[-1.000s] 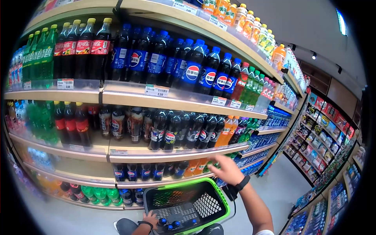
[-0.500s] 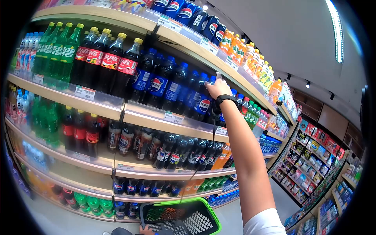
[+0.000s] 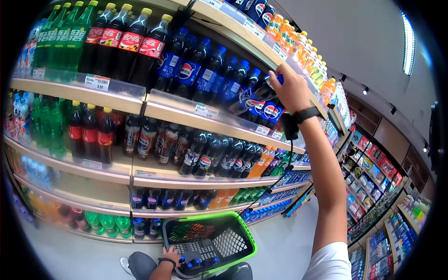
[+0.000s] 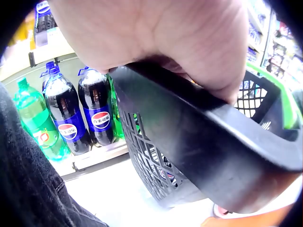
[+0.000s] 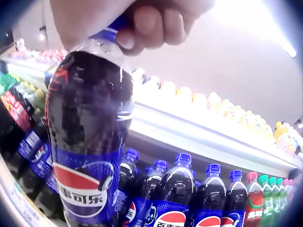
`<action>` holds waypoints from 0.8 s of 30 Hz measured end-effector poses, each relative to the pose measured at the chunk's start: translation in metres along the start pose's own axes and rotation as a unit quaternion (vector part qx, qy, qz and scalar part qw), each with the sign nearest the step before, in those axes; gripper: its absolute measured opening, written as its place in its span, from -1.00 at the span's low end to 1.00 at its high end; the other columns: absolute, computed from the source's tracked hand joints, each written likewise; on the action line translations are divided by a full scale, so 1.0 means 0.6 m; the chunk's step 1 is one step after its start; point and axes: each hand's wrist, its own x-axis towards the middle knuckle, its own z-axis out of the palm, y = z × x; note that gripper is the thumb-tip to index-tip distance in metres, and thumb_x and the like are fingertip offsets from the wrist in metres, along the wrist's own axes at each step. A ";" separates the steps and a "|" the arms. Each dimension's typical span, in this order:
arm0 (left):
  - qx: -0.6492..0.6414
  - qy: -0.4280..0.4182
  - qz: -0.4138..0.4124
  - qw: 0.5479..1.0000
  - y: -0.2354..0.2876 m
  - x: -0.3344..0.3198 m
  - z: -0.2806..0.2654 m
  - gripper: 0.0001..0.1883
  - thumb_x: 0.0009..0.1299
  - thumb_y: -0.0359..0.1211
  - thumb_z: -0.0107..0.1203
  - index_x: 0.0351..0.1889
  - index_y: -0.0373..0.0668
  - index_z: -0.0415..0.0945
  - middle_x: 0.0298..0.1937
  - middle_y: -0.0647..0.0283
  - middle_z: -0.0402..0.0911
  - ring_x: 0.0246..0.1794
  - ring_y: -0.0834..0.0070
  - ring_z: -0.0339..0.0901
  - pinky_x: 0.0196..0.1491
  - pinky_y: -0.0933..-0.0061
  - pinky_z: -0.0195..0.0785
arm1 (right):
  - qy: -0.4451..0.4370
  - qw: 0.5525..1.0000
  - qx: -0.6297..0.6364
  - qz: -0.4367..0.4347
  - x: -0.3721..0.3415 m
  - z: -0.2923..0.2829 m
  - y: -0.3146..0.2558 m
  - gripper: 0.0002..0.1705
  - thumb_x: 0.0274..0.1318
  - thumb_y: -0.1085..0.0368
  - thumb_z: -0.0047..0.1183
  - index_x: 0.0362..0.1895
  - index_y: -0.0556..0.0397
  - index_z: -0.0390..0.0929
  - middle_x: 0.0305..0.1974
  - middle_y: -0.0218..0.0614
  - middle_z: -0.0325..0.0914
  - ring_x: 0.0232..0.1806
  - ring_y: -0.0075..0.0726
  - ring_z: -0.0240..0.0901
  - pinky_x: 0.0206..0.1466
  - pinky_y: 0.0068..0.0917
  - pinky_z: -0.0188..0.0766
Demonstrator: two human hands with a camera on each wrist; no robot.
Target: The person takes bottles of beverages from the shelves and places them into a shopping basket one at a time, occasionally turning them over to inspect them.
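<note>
My right hand [image 3: 293, 88] grips a dark cola bottle [image 3: 249, 99] by its blue cap, in front of the upper shelf; the bottle leans. In the right wrist view the fingers of my right hand [image 5: 158, 23] curl round the cap, and the cola bottle [image 5: 87, 137] shows its blue label with a red and white logo. My left hand [image 3: 171, 255] is at the near left rim of the black basket [image 3: 253, 242] with its green edge. The left wrist view shows my left hand [image 4: 156, 38] curled over the rim of the basket [image 4: 189, 127]. Several blue-capped bottles [image 3: 197, 262] lie inside.
Rows of cola bottles [image 3: 188, 72] and red-labelled bottles [image 3: 130, 39] stand on the shelf, whose edge [image 3: 177, 114] runs below them. Cans and orange bottles [image 3: 280, 30] line the shelf above. My knees are beside the basket.
My right hand has risen from above the basket to the upper shelf and taken hold of a bottle, now tilted out of the row. My left hand remains at the basket.
</note>
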 end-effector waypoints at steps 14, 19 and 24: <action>-0.826 0.162 0.387 0.375 0.249 -0.386 -0.385 -0.10 0.40 0.20 0.06 0.48 -0.18 -0.03 0.27 0.06 0.40 0.04 0.26 0.54 -0.07 0.30 0.49 | 0.099 0.832 0.531 0.127 -0.481 -0.231 -0.171 -0.54 0.33 -0.07 0.02 -0.27 0.09 0.30 -0.49 -0.24 0.36 -0.57 -0.39 0.21 -0.50 -0.46 0.19; -0.793 0.307 0.199 0.487 0.240 -0.453 -0.342 0.08 0.23 0.33 0.17 0.42 -0.23 -0.05 0.07 0.19 0.48 -0.10 0.41 0.55 -0.13 0.42 0.47 | 0.123 0.814 0.529 0.204 -0.619 -0.227 -0.249 -0.51 0.37 -0.14 -0.06 -0.26 0.03 0.19 -0.50 -0.22 0.34 -0.57 -0.35 0.19 -0.49 -0.36 0.22; -0.677 0.433 0.176 0.569 0.245 -0.469 -0.256 0.23 0.00 0.29 0.42 0.40 -0.22 -0.07 0.15 0.00 0.36 0.12 0.26 0.46 0.19 0.26 0.33 | 0.037 0.706 0.544 0.451 -0.704 -0.248 -0.311 -0.54 0.39 -0.09 -0.16 -0.26 0.06 0.17 -0.50 -0.22 0.33 -0.55 -0.49 0.10 -0.42 -0.48 0.09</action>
